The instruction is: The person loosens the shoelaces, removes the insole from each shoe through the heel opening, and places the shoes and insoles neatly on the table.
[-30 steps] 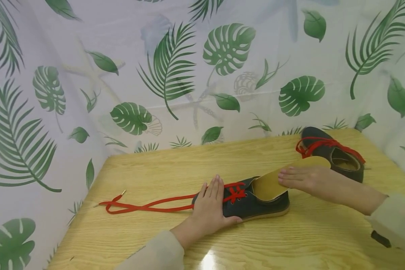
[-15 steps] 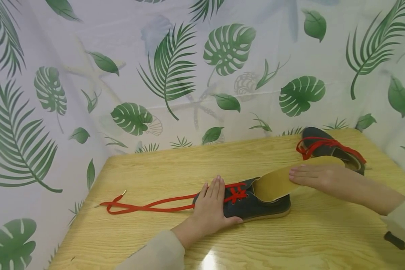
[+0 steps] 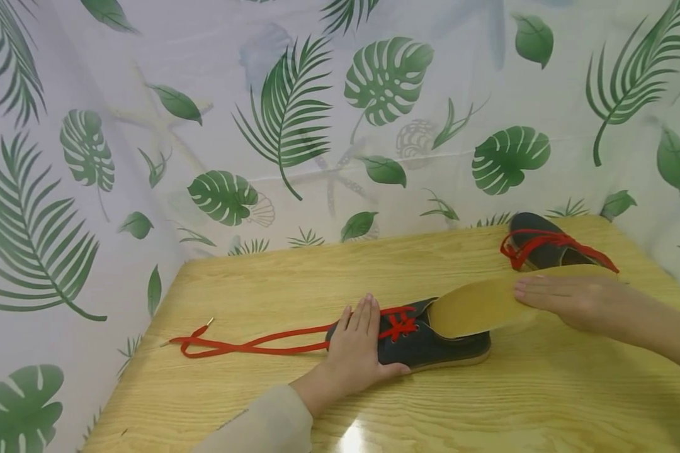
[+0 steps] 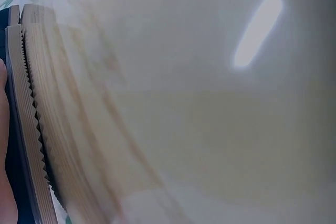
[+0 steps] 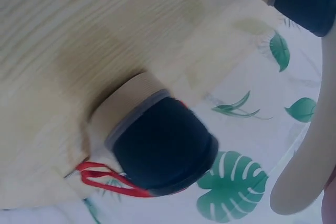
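A dark blue shoe [image 3: 439, 349] with red laces lies on its sole, toe to the left. The left hand [image 3: 354, 352] lies across its toe, fingers straight together and thumb along the near side. A tan insole [image 3: 476, 308] slants up out of the shoe's opening to the right. The right hand [image 3: 578, 302] holds it, fingers flat on the near upper face; its thumb is hidden underneath. In the left wrist view the sole edge [image 4: 31, 119] shows beside part of the left hand. The right wrist view shows the pale insole [image 5: 310, 150] at the right edge.
A second dark shoe [image 3: 535, 245] with red laces stands at the table's back right, partly behind the insole; its heel shows in the right wrist view. Long red laces [image 3: 249, 346] stretch left over the wooden table [image 3: 249, 409]. Leaf-patterned cloth [image 3: 317, 126] hangs behind.
The right hand and insole have moved right, so more of the insole is out of the shoe and it covers more of the second shoe. The left hand has stayed on the toe.
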